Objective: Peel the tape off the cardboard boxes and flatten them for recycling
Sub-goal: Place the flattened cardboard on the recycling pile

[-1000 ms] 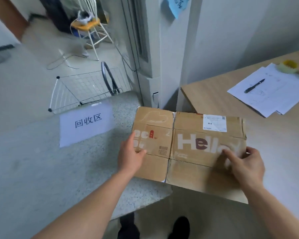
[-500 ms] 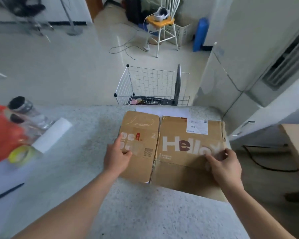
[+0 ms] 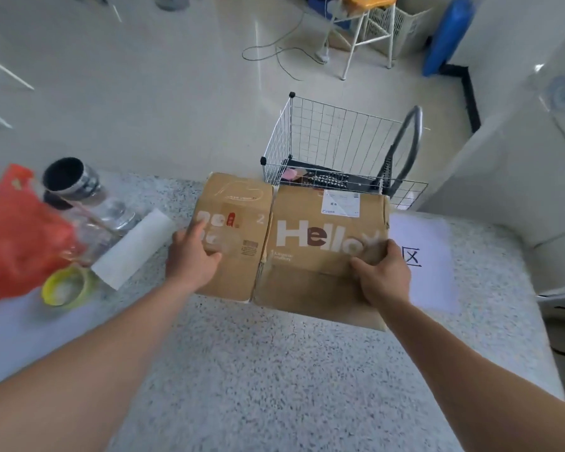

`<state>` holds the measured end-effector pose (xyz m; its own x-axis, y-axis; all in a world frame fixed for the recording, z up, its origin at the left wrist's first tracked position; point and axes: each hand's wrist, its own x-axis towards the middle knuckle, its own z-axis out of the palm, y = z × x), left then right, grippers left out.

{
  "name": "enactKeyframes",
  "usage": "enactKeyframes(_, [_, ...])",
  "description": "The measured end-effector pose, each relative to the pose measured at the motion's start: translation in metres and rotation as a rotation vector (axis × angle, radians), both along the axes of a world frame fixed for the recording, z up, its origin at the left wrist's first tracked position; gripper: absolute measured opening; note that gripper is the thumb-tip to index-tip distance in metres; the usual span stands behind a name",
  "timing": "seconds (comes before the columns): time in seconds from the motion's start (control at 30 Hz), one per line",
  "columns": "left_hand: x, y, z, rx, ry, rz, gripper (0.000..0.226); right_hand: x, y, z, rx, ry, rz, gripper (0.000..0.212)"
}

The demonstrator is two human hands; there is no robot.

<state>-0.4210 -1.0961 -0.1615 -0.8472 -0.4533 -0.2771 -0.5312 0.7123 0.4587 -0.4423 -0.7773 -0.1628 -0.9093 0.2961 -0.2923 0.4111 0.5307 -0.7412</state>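
Observation:
A flattened brown cardboard box [image 3: 294, 243] printed with "Hello" and bearing a white shipping label lies flat just over the speckled grey counter [image 3: 274, 370], with its far edge at the counter's back. My left hand [image 3: 193, 259] grips the box's left panel, thumb and index finger on top. My right hand [image 3: 384, 275] holds the right edge with curled fingers. A pale, blurred patch shows on the cardboard at its fingertips; I cannot tell whether it is tape.
A white sign sheet [image 3: 428, 265] lies partly under the box on the right. To the left are a white paper roll [image 3: 134, 247], a yellow tape roll [image 3: 66, 287], a black-lidded jar [image 3: 72, 181] and a red bag [image 3: 13, 236]. A wire basket cart [image 3: 340, 148] stands behind the counter.
The view has swung left from the wooden desk to the speckled counter. The flattened box moved leftward over the counter, and it now covers part of the sign sheet. Both hands kept their hold.

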Motion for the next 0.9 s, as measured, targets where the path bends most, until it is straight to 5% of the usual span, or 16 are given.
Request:
enactKeyframes(0.2, [-0.028,-0.026,-0.025,-0.077,-0.025,-0.027,0.074,-0.03,-0.03,-0.039,0.077,0.008,0.122,0.055])
enactKeyframes(0.3, [-0.026,-0.027,-0.045,-0.182,-0.077,-0.152,0.078,-0.025,-0.041,-0.058,0.208,0.048,0.285,0.075])
enactKeyframes(0.5, [-0.005,0.01,-0.073,-0.225,-0.256,-0.463,0.087,-0.005,-0.054,-0.085,0.555,-0.021,0.64,0.077])
enactKeyframes(0.9, [-0.011,0.014,-0.086,-0.278,-0.454,-0.555,0.084,0.0,-0.056,-0.1,0.636,-0.103,0.69,0.074])
